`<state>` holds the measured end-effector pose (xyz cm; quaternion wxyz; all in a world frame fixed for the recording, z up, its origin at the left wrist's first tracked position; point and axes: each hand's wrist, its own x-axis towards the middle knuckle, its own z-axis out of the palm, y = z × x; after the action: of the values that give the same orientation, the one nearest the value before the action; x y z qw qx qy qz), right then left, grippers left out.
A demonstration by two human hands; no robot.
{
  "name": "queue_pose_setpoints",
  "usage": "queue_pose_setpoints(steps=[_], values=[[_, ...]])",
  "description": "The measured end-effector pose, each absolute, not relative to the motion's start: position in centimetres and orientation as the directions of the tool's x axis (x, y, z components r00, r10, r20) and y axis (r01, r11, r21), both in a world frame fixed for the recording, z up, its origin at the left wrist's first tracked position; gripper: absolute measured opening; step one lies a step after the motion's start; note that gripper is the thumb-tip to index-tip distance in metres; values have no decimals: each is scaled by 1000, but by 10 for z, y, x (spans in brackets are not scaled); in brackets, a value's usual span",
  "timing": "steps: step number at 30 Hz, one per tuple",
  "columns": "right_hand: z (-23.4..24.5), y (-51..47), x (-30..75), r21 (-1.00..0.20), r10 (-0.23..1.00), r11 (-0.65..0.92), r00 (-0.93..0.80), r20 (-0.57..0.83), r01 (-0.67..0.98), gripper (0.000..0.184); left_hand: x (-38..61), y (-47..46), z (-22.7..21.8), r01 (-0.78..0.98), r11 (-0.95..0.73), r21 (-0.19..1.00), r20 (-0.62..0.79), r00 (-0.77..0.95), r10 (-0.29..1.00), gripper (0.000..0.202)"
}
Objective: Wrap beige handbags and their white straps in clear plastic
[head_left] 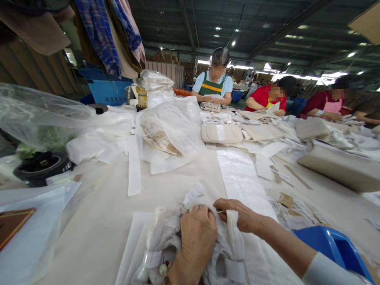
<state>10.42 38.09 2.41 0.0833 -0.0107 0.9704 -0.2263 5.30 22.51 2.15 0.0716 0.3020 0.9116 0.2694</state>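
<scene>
On the near edge of the table lies a bundle of off-white, soft looped material [214, 262]; its exact kind is unclear. Clear-white plastic pieces [236, 239] banded with white strips stand up from both sides of it. My left hand [199, 231], with a beaded bracelet at the wrist, is closed over the top middle of the bundle, pressing the soft material. To its right, my right hand [237, 215] pinches a thin white cord at the bundle's upper edge. A crumpled white tag-like piece [193, 194] sticks up just beyond my left hand.
A blue bin [334, 249] stands at right, near my right forearm. At left are a phone [10, 224] on white sheets and a black cap [44, 168]. Plastic bags [176, 126] and beige wrapped packs [222, 132] cover the far table; several people work beyond.
</scene>
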Motion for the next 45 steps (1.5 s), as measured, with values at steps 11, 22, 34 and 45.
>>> queue_pose_setpoints(steps=[11,22,34,45], values=[[52,395,92,-648,8,743,-970,-245,170,19,56,220,23,507,204,837,400,-823,402,23],[28,363,96,-901,-63,307,-938,-341,307,19,45,224,31,-198,-425,883,-25,-925,379,22],[30,394,99,-876,69,355,-943,-324,327,13,39,221,33,-339,-542,769,-62,-884,464,13],[60,395,98,-930,283,327,-956,-70,165,26,45,230,28,-302,-445,843,-100,-901,422,34]])
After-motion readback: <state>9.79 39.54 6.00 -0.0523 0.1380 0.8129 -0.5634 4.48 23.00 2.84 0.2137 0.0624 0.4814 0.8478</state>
